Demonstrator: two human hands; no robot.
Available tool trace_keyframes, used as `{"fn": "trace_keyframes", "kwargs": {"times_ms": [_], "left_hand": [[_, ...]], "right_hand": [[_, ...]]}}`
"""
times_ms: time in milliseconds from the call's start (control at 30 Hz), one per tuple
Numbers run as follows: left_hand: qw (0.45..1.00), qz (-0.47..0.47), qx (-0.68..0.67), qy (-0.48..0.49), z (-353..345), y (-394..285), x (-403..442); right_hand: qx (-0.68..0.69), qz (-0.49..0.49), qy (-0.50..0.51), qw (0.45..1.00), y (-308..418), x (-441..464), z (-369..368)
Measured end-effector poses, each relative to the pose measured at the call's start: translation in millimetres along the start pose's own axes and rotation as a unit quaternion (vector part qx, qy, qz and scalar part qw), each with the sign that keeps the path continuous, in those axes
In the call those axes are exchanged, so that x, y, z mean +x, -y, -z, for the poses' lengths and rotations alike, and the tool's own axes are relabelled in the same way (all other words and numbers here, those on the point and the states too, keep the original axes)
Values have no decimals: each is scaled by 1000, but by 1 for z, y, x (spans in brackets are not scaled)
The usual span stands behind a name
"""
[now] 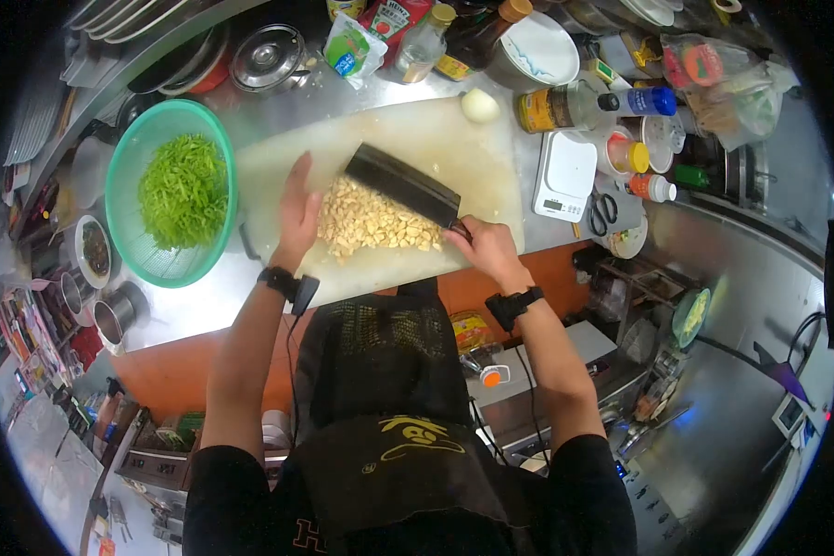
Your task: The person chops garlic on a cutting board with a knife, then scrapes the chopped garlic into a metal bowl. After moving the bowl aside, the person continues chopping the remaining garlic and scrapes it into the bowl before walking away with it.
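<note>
Mid-frame, a cleaver (403, 185) against chopped pale pieces (375, 222).
Right hand (487, 248) grips its handle; left hand (296, 215), open, edges the pile.

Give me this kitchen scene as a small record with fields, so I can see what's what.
Surface: whitish cutting board on a metal counter
Right hand: grips the handle of a dark-bladed cleaver
Left hand: open, at the left side of the chopped pieces
Chopped pieces: pale, heaped along the cleaver's near side
Left of board: green basket with shredded greens
Right of board: white scale, scissors
</note>
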State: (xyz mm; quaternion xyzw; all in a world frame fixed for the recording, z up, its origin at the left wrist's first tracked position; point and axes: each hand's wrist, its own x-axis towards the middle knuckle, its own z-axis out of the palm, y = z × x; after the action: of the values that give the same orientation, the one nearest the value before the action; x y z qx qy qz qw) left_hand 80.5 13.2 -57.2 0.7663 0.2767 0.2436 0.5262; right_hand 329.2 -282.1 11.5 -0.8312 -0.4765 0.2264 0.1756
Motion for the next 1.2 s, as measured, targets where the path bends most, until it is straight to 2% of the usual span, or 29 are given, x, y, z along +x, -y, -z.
{"fn": "trace_keyframes", "kwargs": {"times_ms": [67, 200, 333, 400, 467, 500, 600, 667, 700, 800, 833, 867, 900, 933, 1000, 1033, 1133, 1200], "left_hand": [[998, -27, 55, 1, -6, -2, -28], [989, -49, 132, -36, -45, -21, -51], [985, -8, 133, -112, -93, -34, -45], [983, 11, 136, -126, -104, -34, -43], [982, 11, 127, -136, -103, -36, -44], [983, 3, 117, -139, -94, -38, -47], [986, -11, 118, -116, -67, -29, -72], [984, -4, 156, -81, -59, -27, -91], [983, -1, 174, -54, -58, -33, -95], [961, -85, 260, 53, -64, -48, -102], [946, -75, 299, 104, -70, -49, -104], [926, -64, 339, 153, -77, -50, -104], [902, -52, 380, 201, -81, -46, -102], [906, -101, 380, 157, -84, -36, -100], [902, -200, 376, 70, -94, -15, -88], [901, -211, 376, 53, -97, -11, -81], [916, -226, 324, 69, -93, -18, -70], [955, -170, 242, 18, -79, -37, -65]], "right_hand": [[-2, 30, -4, 1000, -4, -5, 5], [53, -117, -84, 988, 18, -50, 2], [155, -266, -204, 929, 37, -107, -40], [237, -332, -221, 886, 49, -117, -59], [267, -329, -267, 866, 61, -112, -82], [260, -364, -219, 867, 77, -106, -73], [335, -349, -216, 848, 76, -111, -109], [325, -311, -168, 877, 101, -98, -108], [266, -286, -185, 902, 108, -93, -98], [248, -273, -228, 901, 83, -104, -101], [248, -315, -197, 895, 82, -106, -78], [233, -288, -235, 899, 72, -110, -70], [233, -301, -254, 889, 63, -112, -63], [233, -316, -273, 878, 55, -114, -58], [200, -349, -238, 884, 35, -121, -59], [182, -365, -220, 886, 33, -120, -58], [239, -311, -253, 885, 60, -111, -73], [260, -290, -205, 898, 61, -113, -81]]}}
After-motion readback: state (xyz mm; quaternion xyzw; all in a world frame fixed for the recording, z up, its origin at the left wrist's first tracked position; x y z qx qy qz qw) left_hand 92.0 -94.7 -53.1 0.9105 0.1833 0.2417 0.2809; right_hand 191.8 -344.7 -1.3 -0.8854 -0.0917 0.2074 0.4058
